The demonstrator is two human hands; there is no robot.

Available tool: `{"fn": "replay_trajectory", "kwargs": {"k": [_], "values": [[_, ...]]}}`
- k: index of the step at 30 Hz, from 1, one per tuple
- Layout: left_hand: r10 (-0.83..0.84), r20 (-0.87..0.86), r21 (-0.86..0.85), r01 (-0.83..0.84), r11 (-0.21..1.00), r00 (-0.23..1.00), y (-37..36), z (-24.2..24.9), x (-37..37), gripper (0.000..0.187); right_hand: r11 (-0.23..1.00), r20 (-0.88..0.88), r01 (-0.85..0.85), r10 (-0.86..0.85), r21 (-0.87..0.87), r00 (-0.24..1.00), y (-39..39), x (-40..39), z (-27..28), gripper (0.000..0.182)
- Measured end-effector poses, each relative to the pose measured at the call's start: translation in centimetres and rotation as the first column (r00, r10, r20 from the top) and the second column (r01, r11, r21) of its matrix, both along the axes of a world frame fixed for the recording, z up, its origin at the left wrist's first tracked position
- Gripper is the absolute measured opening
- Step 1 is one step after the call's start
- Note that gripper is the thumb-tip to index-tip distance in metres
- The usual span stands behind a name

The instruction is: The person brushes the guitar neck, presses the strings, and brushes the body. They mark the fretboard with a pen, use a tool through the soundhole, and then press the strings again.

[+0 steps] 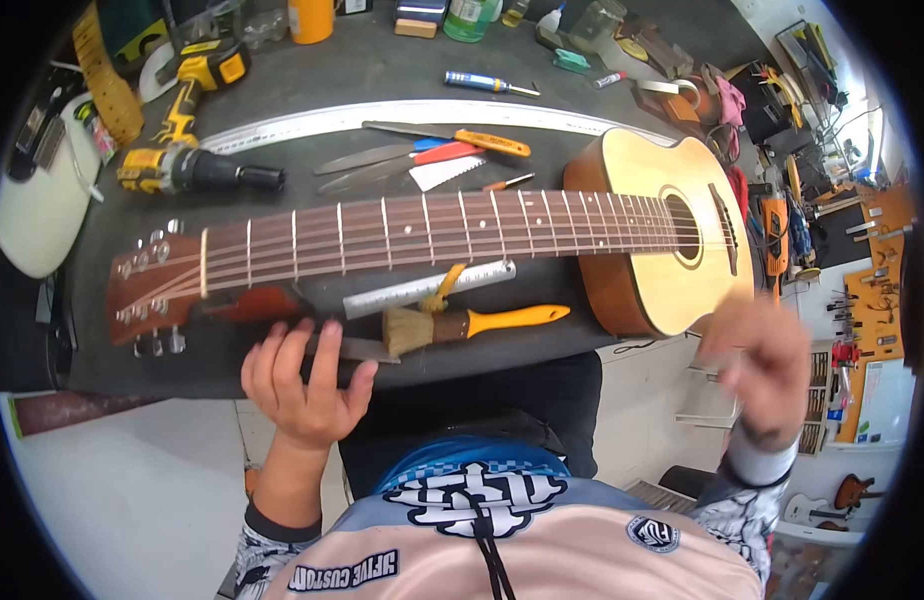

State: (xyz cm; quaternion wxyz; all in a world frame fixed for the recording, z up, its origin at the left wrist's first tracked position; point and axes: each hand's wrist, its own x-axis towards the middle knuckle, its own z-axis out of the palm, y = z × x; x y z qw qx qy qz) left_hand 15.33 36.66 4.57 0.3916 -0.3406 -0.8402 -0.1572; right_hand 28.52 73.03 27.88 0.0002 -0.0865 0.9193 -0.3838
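Observation:
An acoustic guitar (642, 290) lies across the dark workbench, strings up, headstock (157, 285) at the left and body at the right. My left hand (307, 385) is palm down at the bench's front edge below the neck, fingers apart, touching a dark flat tool whose metal blade (367, 348) points right. My right hand (757, 365) is raised in front of the guitar body's lower right edge, blurred, fingers partly bent; whether it holds anything is unclear. Between neck and bench edge lie a steel ruler (392, 295) and a brush (512, 318) with a yellow handle.
A yellow drill (172, 170) lies at the left. Files and colored-handled tools (447, 152) lie behind the neck, before a long white ruler (382, 112). A screwdriver (477, 82), bottles and tape rolls (687, 92) are farther back. Tools hang on the right wall.

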Motion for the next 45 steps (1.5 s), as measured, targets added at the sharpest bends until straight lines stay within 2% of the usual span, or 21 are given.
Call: {"fn": "replay_trajectory", "kwargs": {"k": [2,4,8,14,19,22,23,25,26,27,29,30,32,34,35,36,38,40,41,42,45], "values": [[0.018,-0.004,0.005,-0.018,1.0,1.0,0.0,-0.1,0.0,0.051,0.888,-0.191,0.14,-0.06,0.438,0.98,-1.0,-6.9,1.5,0.017],[0.078,0.014,0.026,-0.079,0.997,0.997,0.2,-0.5,0.2,0.053,0.845,-0.236,-0.043,0.197,0.532,0.952,1.9,-14.5,-1.1,0.02],[0.126,0.029,-0.015,-0.126,0.992,0.992,0.2,-0.3,0.1,0.055,0.721,0.077,-0.183,0.178,0.668,0.981,4.3,-25.0,-6.4,0.022],[0.156,0.043,-0.043,-0.155,0.987,0.987,-0.2,-0.6,0.5,0.056,0.531,0.138,-0.146,0.056,0.834,0.989,6.6,-29.8,-7.9,0.021],[0.16,0.048,-0.028,-0.158,0.987,0.986,-0.2,-0.7,0.4,0.056,0.658,0.141,-0.16,0.083,0.735,0.987,10.5,-32.1,-9.6,0.034],[0.139,0.067,-0.041,-0.136,0.99,0.988,-0.3,-0.4,0.5,0.056,0.791,0.144,-0.236,0.188,0.564,0.972,9.1,-34.5,-12.6,0.046],[0.123,0.075,-0.049,-0.12,0.992,0.99,-0.3,-0.4,0.4,0.056,0.774,0.098,-0.256,0.246,0.578,0.964,8.6,-35.0,-13.9,0.042],[0.131,0.071,-0.037,-0.129,0.991,0.989,-0.2,-0.5,0.2,0.056,0.722,0.169,-0.253,0.188,0.644,0.967,7.0,-35.7,-13.7,0.043],[0.131,0.086,-0.039,-0.128,0.991,0.988,-0.2,-0.3,0.3,0.056,0.72,0.145,-0.294,0.264,0.629,0.954,7.3,-35.9,-13.6,0.037],[0.144,0.072,-0.02,-0.143,0.989,0.987,-0.1,-0.5,0.2,0.057,0.72,0.141,-0.286,0.256,0.633,0.956,7.8,-36.0,-13.5,0.037],[0.111,0.076,-0.013,-0.111,0.994,0.991,0.0,-0.5,-0.4,0.056,0.721,-0.071,-0.162,0.282,0.674,0.957,9.0,-34.8,-10.7,0.025],[0.098,0.086,-0.017,-0.096,0.995,0.991,-0.5,-0.5,-0.1,0.056,0.749,-0.186,-0.126,0.317,0.65,0.93,10.1,-33.5,-8.9,0.022],[0.039,0.145,-0.012,-0.037,0.999,0.989,-1.0,-0.3,0.1,0.051,0.86,-0.295,-0.033,0.211,0.51,0.932,11.6,-29.4,-4.4,0.024],[0.055,0.218,0.052,-0.068,0.996,0.974,-0.9,1.0,0.8,0.046,0.953,-0.31,0.111,-0.019,0.282,0.951,12.8,-23.5,0.1,0.022],[0.06,0.27,0.049,-0.076,0.996,0.961,-0.3,2.7,1.4,0.046,0.988,-0.285,0.156,-0.154,-0.015,0.946,13.4,-20.6,1.2,0.023],[0.065,0.313,0.046,-0.083,0.995,0.947,0.6,4.6,1.8,0.046,0.928,-0.227,0.205,-0.282,-0.31,0.932,14.2,-17.6,1.5,0.024],[-0.003,0.373,0.011,-0.001,1.0,0.928,4.4,8.8,2.6,0.043,0.943,-0.225,0.312,-0.331,-0.115,0.917,17.9,-12.0,1.6,0.028],[-0.145,0.516,-0.009,0.175,0.985,0.844,9.9,13.7,3.3,0.039,0.797,-0.137,0.386,-0.495,-0.463,0.858,16.9,-7.4,1.3,0.033],[-0.2,0.545,0.014,0.229,0.973,0.814,13.2,15.0,3.6,0.041,0.71,-0.015,0.429,-0.526,-0.559,0.851,16.9,-5.5,1.0,0.039],[-0.234,0.55,0.009,0.275,0.961,0.802,16.5,16.1,3.8,0.045,0.644,0.103,0.457,-0.509,-0.613,0.855,17.4,-3.8,0.4,0.038],[-0.268,0.653,-0.016,0.366,0.931,0.709,24.4,16.4,4.1,0.058,0.666,0.038,0.415,-0.503,-0.62,0.863,17.0,-2.0,-1.6,0.038]]}}
